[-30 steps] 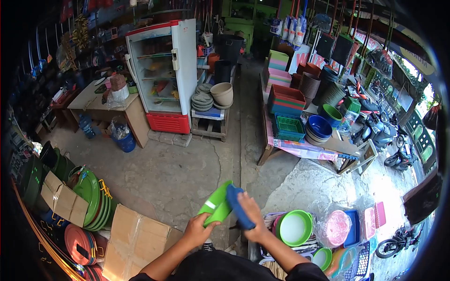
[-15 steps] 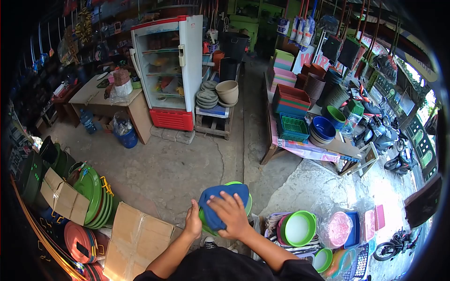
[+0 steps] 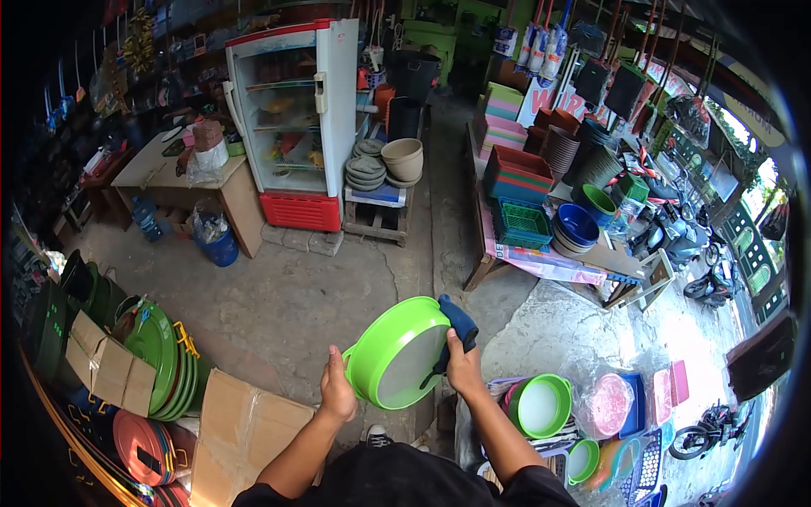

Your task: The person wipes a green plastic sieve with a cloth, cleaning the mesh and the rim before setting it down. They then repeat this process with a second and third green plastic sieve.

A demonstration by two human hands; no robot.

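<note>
A round lime-green sieve (image 3: 411,369) with a pale mesh face is tilted up in front of me at the lower middle. My left hand (image 3: 338,390) supports its left side near a small handle, with the thumb up along the wall. On the opposite side, my right hand (image 3: 464,367) is closed on a dark blue cloth (image 3: 458,321) that is draped over the sieve's rim. Part of the cloth hangs down across the mesh. The right fingers behind the rim are partly hidden.
Flattened cardboard (image 3: 245,439) lies at my left, near stacked green lids (image 3: 148,355). To my right are green-rimmed sieves (image 3: 541,407) and plastic baskets. Farther off stand a glass-door fridge (image 3: 291,127) and a table (image 3: 549,262) with stacked basins.
The sieve, earlier lower and mostly covered by the cloth, is now raised and tilted with its mesh showing. My right hand and the cloth have moved right, onto its rim.
</note>
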